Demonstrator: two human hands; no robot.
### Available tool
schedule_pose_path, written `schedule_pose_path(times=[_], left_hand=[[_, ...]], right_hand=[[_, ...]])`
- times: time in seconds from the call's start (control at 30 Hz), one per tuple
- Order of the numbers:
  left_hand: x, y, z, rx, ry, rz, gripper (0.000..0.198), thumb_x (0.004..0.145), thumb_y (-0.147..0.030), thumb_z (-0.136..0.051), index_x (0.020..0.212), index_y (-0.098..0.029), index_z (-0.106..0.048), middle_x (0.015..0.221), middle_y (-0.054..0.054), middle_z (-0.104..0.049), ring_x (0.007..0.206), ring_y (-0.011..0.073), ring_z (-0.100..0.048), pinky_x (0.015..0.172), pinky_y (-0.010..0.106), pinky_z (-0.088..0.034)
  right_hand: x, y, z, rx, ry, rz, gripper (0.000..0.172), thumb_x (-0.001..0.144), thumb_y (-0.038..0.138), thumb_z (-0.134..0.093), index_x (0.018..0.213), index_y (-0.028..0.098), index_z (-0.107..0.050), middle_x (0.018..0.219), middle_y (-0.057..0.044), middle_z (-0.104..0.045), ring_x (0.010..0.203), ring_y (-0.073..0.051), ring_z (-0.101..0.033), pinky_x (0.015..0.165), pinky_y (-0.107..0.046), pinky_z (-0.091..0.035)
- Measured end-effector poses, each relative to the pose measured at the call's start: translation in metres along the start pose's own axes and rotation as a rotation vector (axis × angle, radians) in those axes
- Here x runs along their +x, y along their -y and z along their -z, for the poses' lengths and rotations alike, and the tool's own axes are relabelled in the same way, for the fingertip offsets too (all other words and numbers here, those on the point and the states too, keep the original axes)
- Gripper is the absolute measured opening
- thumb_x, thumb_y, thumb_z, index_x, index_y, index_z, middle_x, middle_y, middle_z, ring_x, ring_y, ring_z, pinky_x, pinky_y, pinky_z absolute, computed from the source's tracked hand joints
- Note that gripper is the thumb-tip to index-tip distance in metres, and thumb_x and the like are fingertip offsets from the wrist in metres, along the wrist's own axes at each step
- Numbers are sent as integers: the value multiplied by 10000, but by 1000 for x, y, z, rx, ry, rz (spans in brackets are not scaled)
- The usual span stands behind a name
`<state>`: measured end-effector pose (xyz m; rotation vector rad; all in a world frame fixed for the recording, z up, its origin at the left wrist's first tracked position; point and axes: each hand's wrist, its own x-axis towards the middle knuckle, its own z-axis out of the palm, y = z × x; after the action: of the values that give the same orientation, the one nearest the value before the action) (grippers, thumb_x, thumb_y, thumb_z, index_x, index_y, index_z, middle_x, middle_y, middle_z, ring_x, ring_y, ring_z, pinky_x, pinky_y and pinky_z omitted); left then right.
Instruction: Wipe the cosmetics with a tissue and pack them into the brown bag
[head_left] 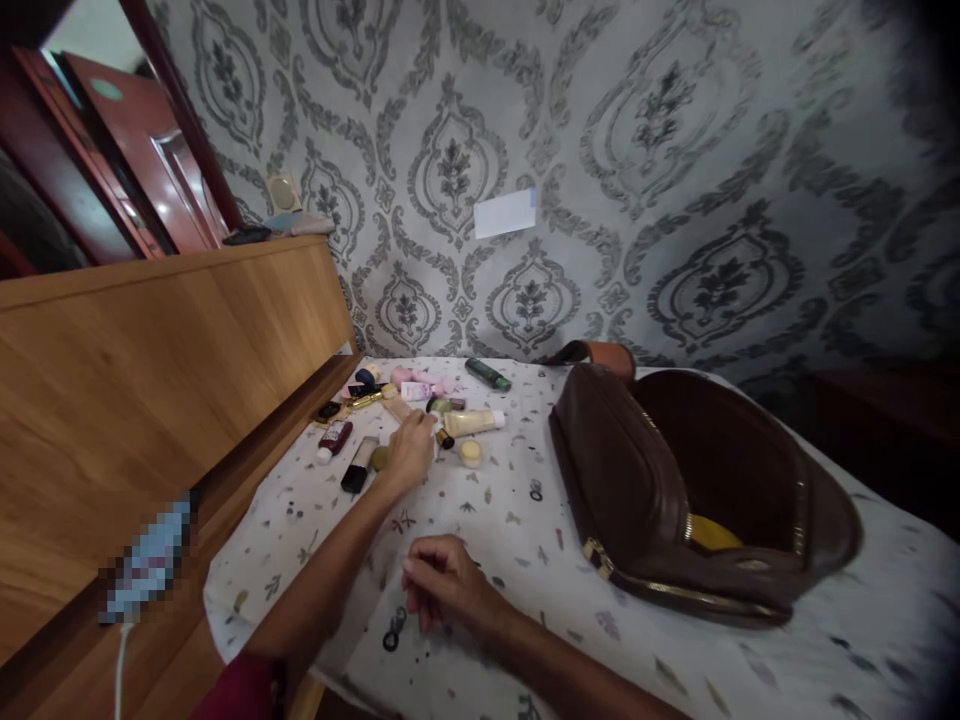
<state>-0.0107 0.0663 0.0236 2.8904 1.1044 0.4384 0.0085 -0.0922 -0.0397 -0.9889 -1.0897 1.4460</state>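
My left hand (411, 450) reaches into a group of cosmetics on the patterned white sheet. Its fingers are bent together beside a cream tube (474, 422) and a small dark bottle (445, 438); whatever they grip is hidden. Close to that hand are a beige bottle with a black cap (360, 464) and a small jar with a yellow lid (470, 453). My right hand (450, 583) hovers low over the sheet, loosely curled with fingers apart and nothing visible in it. Pink tubes (421, 385) and a dark green bottle (487, 374) lie farther back.
A brown leather bag (622, 480) lies unzipped on the right, with something yellow (712, 533) inside. Along the left runs a wooden board (172, 360). The patterned wall (510, 120) rises behind the sheet. A dark red bottle (335, 438) lies near the board.
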Motion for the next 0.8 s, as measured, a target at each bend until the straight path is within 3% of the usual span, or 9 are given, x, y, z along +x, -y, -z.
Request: schedule_pose_path(times=[0.17,0.27,0.53,0.8], left_hand=[[33,-17,-8,12,1,-100,411,883,-71,-419,1262,-179,-534,1268,102,-539,1170,227,-518,940,326,-465],[46,-16,-13,30,-2,-101,413,881,-60,-403,1255,-175,-534,1257,107,-536,1139,227,-529,896,329,-485],[55,6,-20,64,14,-231,348,948,-227,-460,1282,-172,-540,1261,99,-547,1233,248,-437,1044,379,-404],[68,-16,-37,73,103,-357,453,935,-418,-533,1273,-118,-538,1284,138,-547,1238,272,-464,1071,393,-376]], right_hand=[[1,-5,1,-5,-11,-4,581,713,729,-623,665,163,-500,521,19,-574,376,-77,-515,350,-173,-302],[1,-4,0,11,-22,-19,571,716,718,-627,672,162,-506,513,26,-565,368,-73,-500,352,-176,-291],[2,-4,0,21,-20,-54,581,695,723,-640,687,152,-529,517,21,-574,361,-70,-495,341,-172,-271],[1,0,-1,4,-18,-52,591,674,738,-637,652,163,-503,509,16,-573,364,-69,-499,334,-168,-279]])
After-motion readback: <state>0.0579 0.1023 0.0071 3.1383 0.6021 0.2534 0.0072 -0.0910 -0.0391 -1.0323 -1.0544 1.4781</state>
